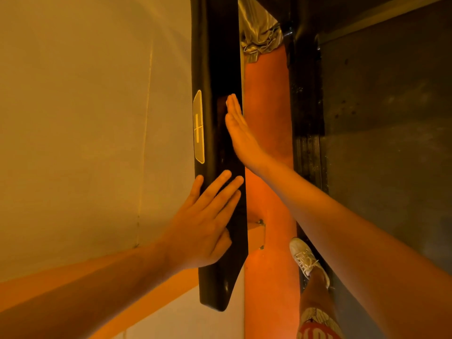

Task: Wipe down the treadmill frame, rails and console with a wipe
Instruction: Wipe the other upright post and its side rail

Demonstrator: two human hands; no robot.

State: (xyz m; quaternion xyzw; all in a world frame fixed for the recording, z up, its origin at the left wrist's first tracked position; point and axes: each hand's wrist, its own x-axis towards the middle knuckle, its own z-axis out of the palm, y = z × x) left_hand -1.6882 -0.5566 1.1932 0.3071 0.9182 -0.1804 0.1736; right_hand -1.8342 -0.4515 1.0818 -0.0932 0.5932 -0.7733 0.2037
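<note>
A black padded treadmill handrail [215,57] runs down the middle of the head view, with a pale sensor plate [198,127] on its left side. My left hand [208,221] rests flat on the rail's lower part, fingers straight and spread. My right hand [238,130] presses edge-on against the rail's right side higher up, fingers straight and together. I cannot see a wipe under either hand; a dark patch lies beside the right fingers. The treadmill's dark belt [391,143] and side rail [308,152] lie at the right.
A beige wall [85,118] fills the left side, close to the handrail. The orange floor [267,118] shows between rail and treadmill deck. Crumpled silver material [260,33] lies at the top. My leg and white shoe [305,260] stand on the deck's edge.
</note>
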